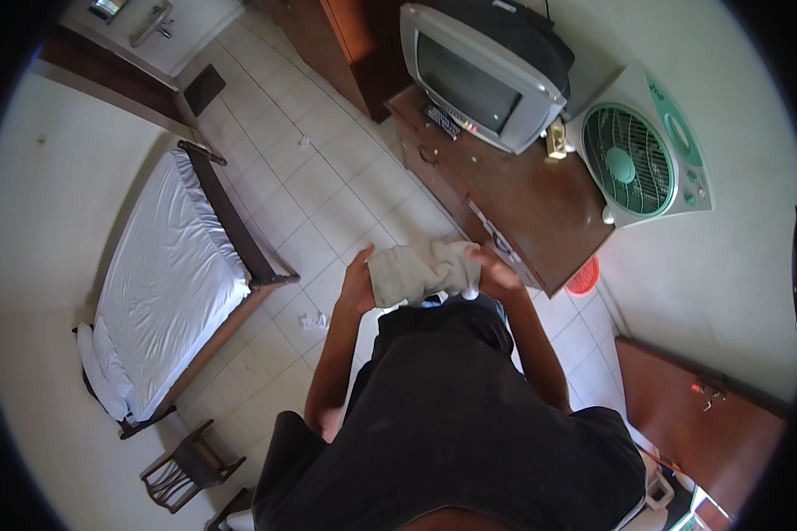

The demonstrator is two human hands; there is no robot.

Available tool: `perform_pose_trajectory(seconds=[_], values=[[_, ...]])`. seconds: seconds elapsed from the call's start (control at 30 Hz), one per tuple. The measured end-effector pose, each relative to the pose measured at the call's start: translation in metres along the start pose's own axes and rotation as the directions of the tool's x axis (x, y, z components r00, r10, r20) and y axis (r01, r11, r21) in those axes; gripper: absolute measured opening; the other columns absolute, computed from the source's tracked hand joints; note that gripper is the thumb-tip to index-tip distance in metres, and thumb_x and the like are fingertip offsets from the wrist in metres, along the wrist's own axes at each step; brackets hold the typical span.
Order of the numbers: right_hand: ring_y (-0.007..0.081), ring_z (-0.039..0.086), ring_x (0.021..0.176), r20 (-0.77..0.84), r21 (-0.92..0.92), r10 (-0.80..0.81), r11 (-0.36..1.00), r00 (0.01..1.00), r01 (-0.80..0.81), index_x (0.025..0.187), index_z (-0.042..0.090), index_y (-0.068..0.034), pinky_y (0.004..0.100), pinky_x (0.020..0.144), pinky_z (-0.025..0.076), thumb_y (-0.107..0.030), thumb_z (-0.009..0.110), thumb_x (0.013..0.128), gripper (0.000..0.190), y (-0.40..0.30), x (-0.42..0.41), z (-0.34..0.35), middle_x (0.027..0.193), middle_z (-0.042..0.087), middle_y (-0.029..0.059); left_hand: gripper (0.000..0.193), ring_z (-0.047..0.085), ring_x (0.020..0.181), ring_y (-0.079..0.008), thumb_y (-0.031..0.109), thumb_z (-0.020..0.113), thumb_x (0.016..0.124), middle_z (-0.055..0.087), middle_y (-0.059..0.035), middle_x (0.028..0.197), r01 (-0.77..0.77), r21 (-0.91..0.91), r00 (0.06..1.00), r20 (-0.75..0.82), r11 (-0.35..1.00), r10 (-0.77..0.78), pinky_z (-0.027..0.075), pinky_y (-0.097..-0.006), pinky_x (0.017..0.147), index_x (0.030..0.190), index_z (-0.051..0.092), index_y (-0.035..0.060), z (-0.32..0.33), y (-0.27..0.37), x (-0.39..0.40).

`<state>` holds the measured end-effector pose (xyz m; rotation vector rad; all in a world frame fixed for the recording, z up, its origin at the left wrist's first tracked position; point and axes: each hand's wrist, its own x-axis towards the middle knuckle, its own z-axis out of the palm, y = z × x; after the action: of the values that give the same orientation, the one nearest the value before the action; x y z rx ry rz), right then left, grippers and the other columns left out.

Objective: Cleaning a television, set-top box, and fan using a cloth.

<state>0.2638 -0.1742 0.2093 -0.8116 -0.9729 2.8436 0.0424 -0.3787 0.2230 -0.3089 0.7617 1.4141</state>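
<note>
A folded beige cloth [422, 271] is stretched between my two hands in front of my waist. My left hand [358, 282] grips its left end, with the thumb along the edge. At the other end my right hand [498, 272] holds the cloth, its fingers partly hidden behind the fabric. Wrinkles run across the right part of the cloth. A small white item shows under the cloth near my right hand; I cannot tell what it is.
A brown wooden cabinet [544, 219] at the right bears a CRT television [471, 79], a remote control [442, 122] and a box fan [627, 162]. Beside it is a red basket [583, 275]. At the left are a bed [173, 279] and a wooden chair [196, 461]. Crumpled white scraps [315, 321] lie on the tiles.
</note>
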Motion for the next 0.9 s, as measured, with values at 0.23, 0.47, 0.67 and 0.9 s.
perform_pose_trajectory(seconds=[0.23,0.47,0.67,0.9], values=[[0.0205,0.064,0.108,-0.063,0.055,-0.18,0.981,0.982,0.184,0.131,0.06,0.001,0.0382,0.1,0.049,-0.013,0.08,0.088,0.05,0.006,-0.01,-0.006,0.119,0.068,0.0086,0.056,0.066,0.116,-0.0262,0.004,0.075,0.089,0.064,-0.0167,0.13,-0.158,0.454,0.977,-0.06,0.877,0.207,0.057,-0.039,0.099,0.139,0.05,-0.0063,-0.045,-0.033,-0.004],[0.0168,0.07,0.085,-0.245,-0.564,-0.379,0.805,0.892,0.188,0.115,0.07,0.007,0.0318,0.08,0.056,-0.011,0.078,0.089,0.032,-0.075,-0.001,0.001,0.1,0.075,0.0119,0.056,0.069,0.086,-0.0172,0.004,0.083,0.084,0.074,-0.0161,0.099,-0.569,0.63,0.639,-0.066,0.528,0.767,0.056,-0.0294,0.075,0.127,0.047,0.0066,0.017,0.028,-0.011],[0.0192,0.071,0.096,-0.081,-0.339,-0.505,0.825,0.859,0.453,0.129,0.057,0.002,0.0317,0.086,0.056,-0.001,0.078,0.086,0.048,-0.157,0.004,0.048,0.107,0.073,0.0141,0.036,0.067,0.082,-0.0114,0.003,0.084,0.083,0.067,-0.0021,0.084,-0.484,0.872,0.464,0.186,0.071,0.866,0.052,-0.0215,0.069,0.112,0.062,0.0027,0.092,0.094,-0.03],[0.014,0.069,0.085,0.064,-0.765,-0.634,0.464,0.771,0.446,0.111,0.068,-0.002,0.031,0.074,0.055,0.005,0.077,0.08,0.034,-0.226,-0.004,0.064,0.09,0.074,0.008,0.04,0.068,0.081,-0.0118,0.007,0.087,0.08,0.067,-0.0035,0.084,-0.388,0.92,0.471,0.251,-0.057,0.846,0.053,-0.0227,0.069,0.115,0.067,0.0006,0.138,0.14,-0.06]])
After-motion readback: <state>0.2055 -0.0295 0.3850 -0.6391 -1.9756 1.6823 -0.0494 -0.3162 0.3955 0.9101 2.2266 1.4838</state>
